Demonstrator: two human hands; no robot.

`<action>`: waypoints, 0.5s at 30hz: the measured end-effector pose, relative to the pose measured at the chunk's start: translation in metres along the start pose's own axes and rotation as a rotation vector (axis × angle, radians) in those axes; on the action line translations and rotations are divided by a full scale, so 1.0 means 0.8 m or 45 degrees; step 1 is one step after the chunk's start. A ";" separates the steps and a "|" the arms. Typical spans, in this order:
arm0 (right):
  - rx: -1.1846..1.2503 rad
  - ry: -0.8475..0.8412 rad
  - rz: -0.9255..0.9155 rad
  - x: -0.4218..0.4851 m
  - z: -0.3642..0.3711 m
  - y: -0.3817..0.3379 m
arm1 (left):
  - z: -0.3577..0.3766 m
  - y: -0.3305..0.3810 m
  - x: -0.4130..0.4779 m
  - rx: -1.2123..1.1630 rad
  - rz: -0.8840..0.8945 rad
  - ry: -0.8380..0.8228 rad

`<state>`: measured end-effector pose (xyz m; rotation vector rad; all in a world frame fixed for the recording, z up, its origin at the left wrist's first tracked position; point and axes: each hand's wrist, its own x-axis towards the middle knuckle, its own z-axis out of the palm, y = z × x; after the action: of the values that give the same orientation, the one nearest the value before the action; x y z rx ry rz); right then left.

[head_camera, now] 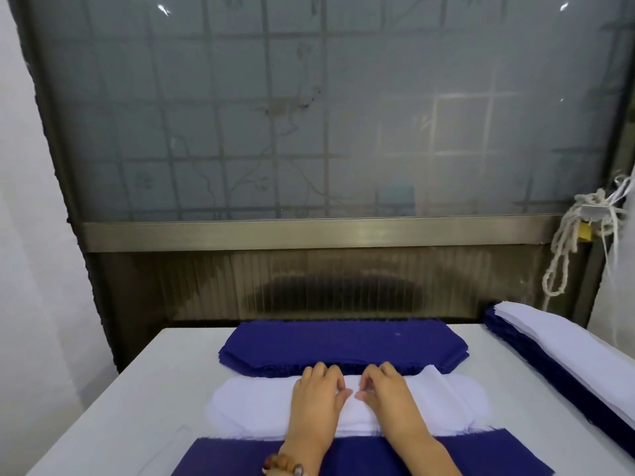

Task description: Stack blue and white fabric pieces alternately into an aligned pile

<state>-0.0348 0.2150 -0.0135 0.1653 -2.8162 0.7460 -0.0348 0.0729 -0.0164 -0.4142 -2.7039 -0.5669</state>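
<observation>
Two hands rest side by side on a pile of white, round-ended fabric pieces (pixel 240 403). The left hand (pixel 318 401) and the right hand (pixel 386 398) both have curled fingers. Their thumbs and forefingers nearly meet in the gap between the hands, pinching the top white fabric piece (pixel 429 383). That piece lies slightly askew, with its far corner raised just to the right of the right hand.

Just beyond the fingertips is a pile of dark blue, round-ended fabric pieces (pixel 343 343), which meets the white pile's far edge. Under both wrists, on the person's side of the white pile, a flat dark blue fabric sheet (pixel 360 456) is spread out. Well to the right of the right hand is a long stack of blue and white fabric layers (pixel 563 352), with white on top.

All of these lie on a white table (pixel 137 389). A wooden bead bracelet (pixel 285 468) circles the left wrist. Far beyond the hands is a frosted glass window (pixel 309 115), with a knotted off-white rope (pixel 563 255) hanging at its right side.
</observation>
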 end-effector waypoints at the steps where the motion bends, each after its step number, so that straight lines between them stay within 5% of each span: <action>1: -0.011 0.003 -0.005 -0.001 0.001 0.000 | 0.000 0.000 0.000 0.020 0.001 -0.010; 15: -0.186 0.031 -0.133 0.007 0.010 0.002 | -0.006 0.006 0.000 0.004 -0.033 -0.012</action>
<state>-0.0419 0.2119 -0.0196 0.2738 -2.8004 0.5143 -0.0319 0.0754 -0.0107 -0.3828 -2.7222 -0.5690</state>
